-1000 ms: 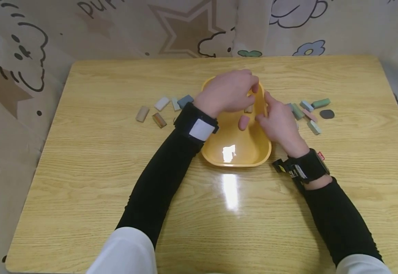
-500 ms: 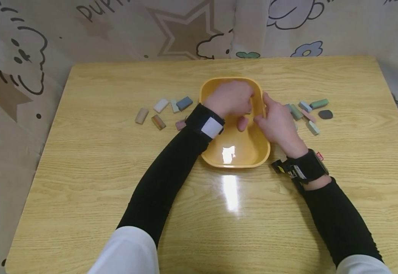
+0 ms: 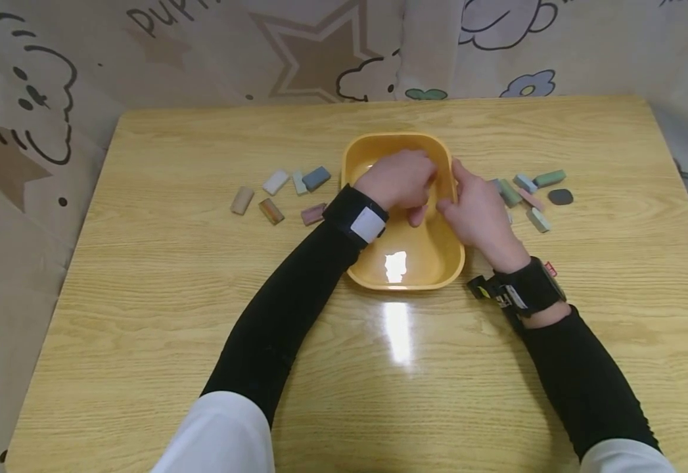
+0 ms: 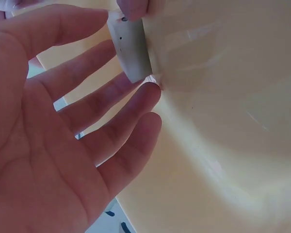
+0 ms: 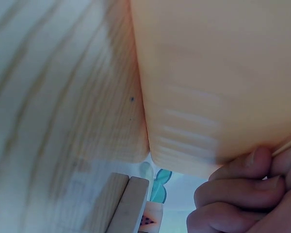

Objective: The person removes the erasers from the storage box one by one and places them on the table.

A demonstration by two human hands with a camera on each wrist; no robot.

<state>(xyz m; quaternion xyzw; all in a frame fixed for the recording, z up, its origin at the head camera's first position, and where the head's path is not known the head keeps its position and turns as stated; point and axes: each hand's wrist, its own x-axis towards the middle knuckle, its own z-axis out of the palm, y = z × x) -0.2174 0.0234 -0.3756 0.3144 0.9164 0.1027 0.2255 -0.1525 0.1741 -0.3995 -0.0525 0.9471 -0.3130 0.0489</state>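
A yellow plastic basin [image 3: 379,266] stands on the wooden table. My left hand [image 3: 399,177] reaches down into its back half. In the left wrist view, my thumb and fingertips are around a small pale grey block [image 4: 132,51], close against the basin's inner surface. From the head, my hand hides this block. A pink rounded piece [image 3: 416,217] shows in the basin just below that hand. My right hand [image 3: 482,217] grips the basin's right rim, with the thumb inside and the other fingers outside.
Several small blocks, among them a blue block [image 3: 317,178] and a tan block [image 3: 242,200], lie left of the basin. To its right are several more, including a green block [image 3: 549,178] and a dark flat piece [image 3: 560,196]. Patterned cloth [image 3: 231,59] hangs behind the table.
My left hand has come from the basin's back rim down into the basin, over the block seen there earlier. My right hand keeps its grip on the rim.
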